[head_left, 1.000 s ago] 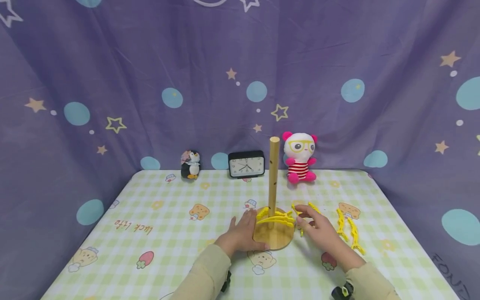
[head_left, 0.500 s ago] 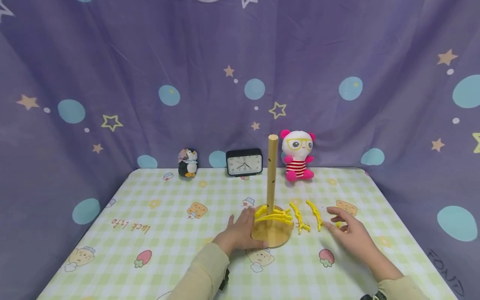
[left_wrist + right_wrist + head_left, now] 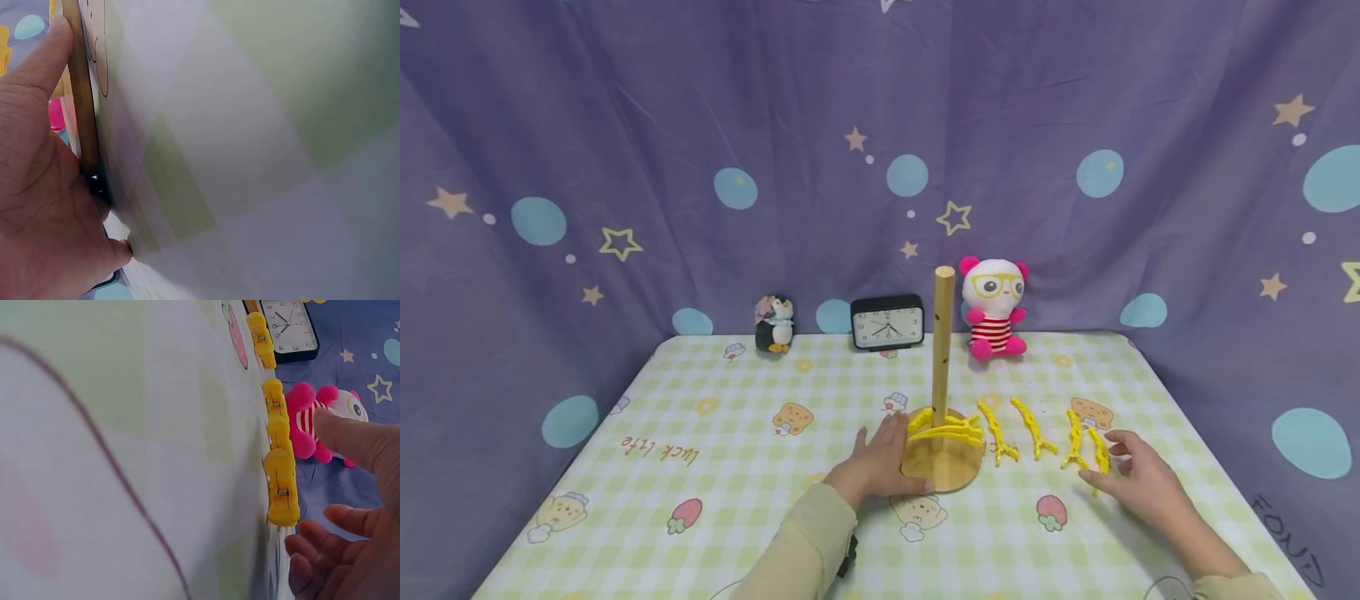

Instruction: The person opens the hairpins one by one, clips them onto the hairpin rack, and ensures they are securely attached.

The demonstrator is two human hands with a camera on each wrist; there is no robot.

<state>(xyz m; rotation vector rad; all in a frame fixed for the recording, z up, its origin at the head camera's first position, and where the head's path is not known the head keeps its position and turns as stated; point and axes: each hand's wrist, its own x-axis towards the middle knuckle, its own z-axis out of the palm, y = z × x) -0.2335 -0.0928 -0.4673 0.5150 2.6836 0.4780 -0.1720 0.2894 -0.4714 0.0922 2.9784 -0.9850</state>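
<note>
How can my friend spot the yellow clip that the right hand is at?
On the checked tablecloth stands a wooden pole on a round base. To its right lie four yellow clips. The one to pick is the end clip, farthest from the pole, with the right hand partly covering it.

Head view: the right hand (image 3: 1146, 483) covers part of the rightmost clip (image 3: 1102, 454), so can't tell if they're actually touching. Left hand (image 3: 876, 467) hides the left edge of the base (image 3: 943, 477), and some red lettering (image 3: 990, 448) is half covered by a clip. Right sleeve (image 3: 1236, 587) runs off the bottom. Left wrist cam: hand's chopped at the left edge, and the cloth (image 3: 250, 125) is just a blur. Right wrist cam: top edge cuts the clock (image 3: 290, 328), thumb (image 3: 356, 434) blocks some of the panda (image 3: 302, 444).
</note>
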